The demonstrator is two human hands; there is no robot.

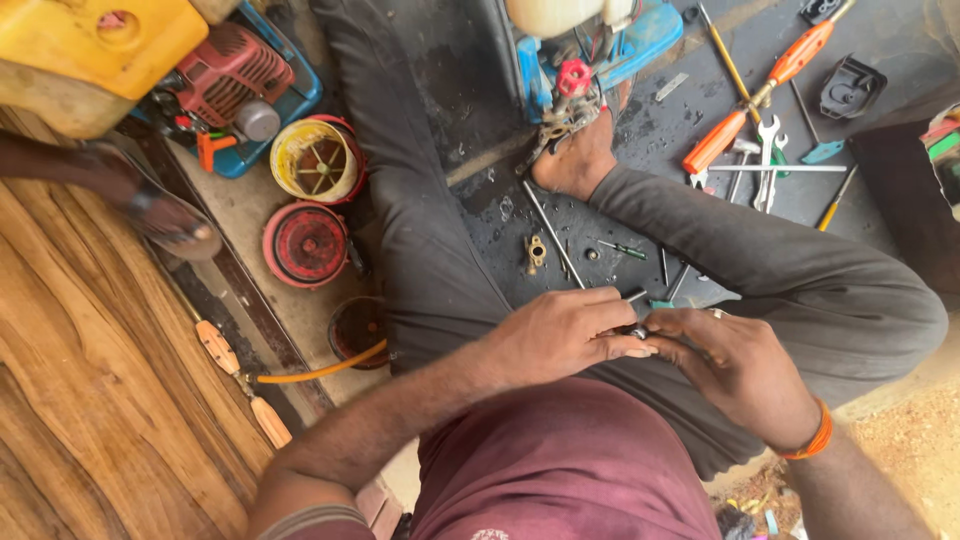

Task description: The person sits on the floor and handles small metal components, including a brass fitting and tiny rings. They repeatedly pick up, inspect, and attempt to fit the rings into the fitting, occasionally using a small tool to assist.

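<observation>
Closest in, the left hand [562, 335] and the right hand [738, 366] met over the lap, fingertips of both pinched together on a small dark metal part [637, 329]; it sat right between the thumbs, mostly hidden, so its exact shape could not be told; both hands were clenched on it, neither free. The risk, as I judged it: the piece was tiny and held only at the fingertips, so a slip would drop it between the grey-trousered legs onto the cluttered floor, where it could vanish among the loose bits. Just beyond lay a small brass fitting [537, 251] and a thin steel rod [552, 236] on the dark, oil-stained floor [470, 110]; a bare foot [578, 160] rested past them, near a blue-framed machine with a red valve knob [574, 76]. Farther right, an orange-handled screwdriver [768, 88] lay beside a silver open-ended spanner [767, 160]. To the left sat a red round recoil-starter cover [306, 243], a yellow-rimmed one [313, 158], and a red small engine [228, 85] under a yellow plastic tank [95, 50]; a wooden board [80, 380] ran along the edge.
</observation>
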